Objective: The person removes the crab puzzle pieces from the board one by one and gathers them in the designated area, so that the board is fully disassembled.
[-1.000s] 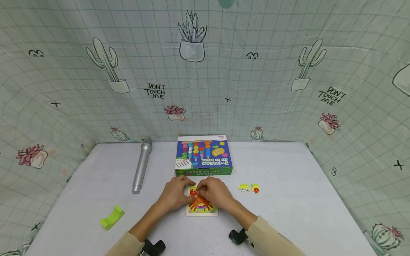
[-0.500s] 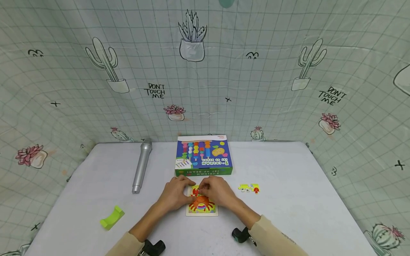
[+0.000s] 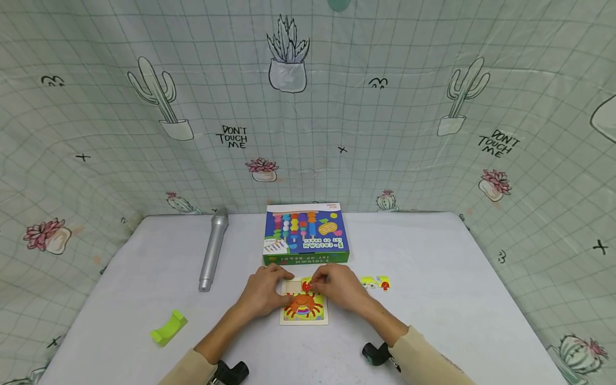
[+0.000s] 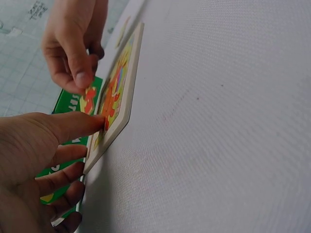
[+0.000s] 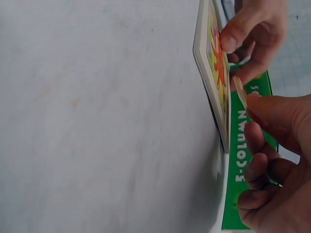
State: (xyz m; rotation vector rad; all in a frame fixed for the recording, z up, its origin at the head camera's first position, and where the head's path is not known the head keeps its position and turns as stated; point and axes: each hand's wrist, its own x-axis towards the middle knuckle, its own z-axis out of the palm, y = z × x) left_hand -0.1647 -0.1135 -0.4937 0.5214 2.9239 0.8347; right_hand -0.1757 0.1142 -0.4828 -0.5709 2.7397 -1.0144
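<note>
- A piece point(image 3: 306, 287), red and yellow, tilts over the far part of the puzzle point(image 3: 304, 314), pinched by the right hand point(image 3: 339, 289).
- The puzzle, a framed crab, lies on the surface point(image 3: 433, 321) about midway between its left and right edges.
- The left hand point(image 3: 262, 291) grips the puzzle's left side, thumb on top; the hands are apart.
- Loose pieces point(image 3: 383, 283) lie just beyond the right hand, toward the right edge.
- The box point(image 3: 306, 232) sits between puzzle and far edge.
- A silver tube point(image 3: 213, 251) reaches the far edge.
- A green block point(image 3: 169, 328) lies toward the left edge.
</note>
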